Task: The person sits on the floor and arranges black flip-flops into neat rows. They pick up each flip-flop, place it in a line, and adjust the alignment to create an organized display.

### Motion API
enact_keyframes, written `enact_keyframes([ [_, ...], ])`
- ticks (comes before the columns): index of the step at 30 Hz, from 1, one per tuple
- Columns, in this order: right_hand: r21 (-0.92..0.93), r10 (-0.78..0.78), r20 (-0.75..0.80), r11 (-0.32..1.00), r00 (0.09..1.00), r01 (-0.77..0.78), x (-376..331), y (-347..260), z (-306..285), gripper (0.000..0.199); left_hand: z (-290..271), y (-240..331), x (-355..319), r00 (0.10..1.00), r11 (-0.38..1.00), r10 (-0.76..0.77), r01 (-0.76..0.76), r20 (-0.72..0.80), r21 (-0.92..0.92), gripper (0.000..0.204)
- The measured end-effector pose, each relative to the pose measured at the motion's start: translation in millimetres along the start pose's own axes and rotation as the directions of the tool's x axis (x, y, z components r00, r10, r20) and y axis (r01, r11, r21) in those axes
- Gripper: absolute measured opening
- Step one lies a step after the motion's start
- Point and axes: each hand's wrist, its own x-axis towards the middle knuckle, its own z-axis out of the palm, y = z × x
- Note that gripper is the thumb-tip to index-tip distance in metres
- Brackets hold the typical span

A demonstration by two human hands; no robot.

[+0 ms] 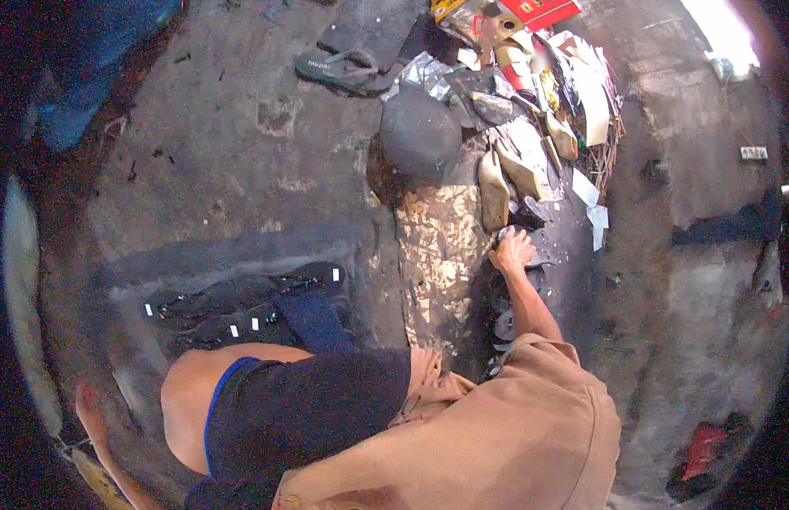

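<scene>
My right hand (513,249) reaches forward with its fingers curled down over a small greyish piece, too hidden to name. Just beyond the fingertips lies a pale, worn wooden shape like a shoe last (494,191), with similar ones beside it. A small dark grey piece (530,211) sits close to the hand. On the near side, several dark and grey round items (504,325) lie in a row under my forearm, partly hidden by it. Left of the hand stretches a dark board with tan, flaking patches (437,255). My left hand does not show.
A rounded dark block (420,136) stands beyond the board. Flip-flops (348,70) lie farther left. Papers and thin sticks (603,166) crowd the far right, near a red box (543,10). Dark strips with white tags (241,297) lie left, beyond my bent knee (186,408).
</scene>
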Motion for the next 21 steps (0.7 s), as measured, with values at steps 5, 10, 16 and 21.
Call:
enact_keyframes([
  [5,-0.021,0.125,0.100,0.992,0.987,-0.123,35.6,-24.0,8.2,0.053,-18.3,37.2,-4.1,0.997,0.995,0.075,-0.075,0.002,0.069,0.038],
  [10,0.343,0.115,-0.186,0.938,0.976,-0.045,-7.8,38.5,-9.8,0.035,-8.7,89.8,-28.9,0.976,0.899,0.207,-0.214,0.059,0.382,0.036],
  [16,0.592,0.299,-0.421,0.806,0.856,0.009,-33.8,154.0,-79.5,0.049,3.8,50.0,16.4,0.936,0.947,0.148,-0.228,0.320,0.228,0.046],
  [21,0.914,-0.036,-0.303,0.271,0.952,0.301,-53.4,218.2,-178.0,0.049,28.6,71.6,44.1,0.964,0.976,0.184,-0.202,0.194,0.077,0.045],
])
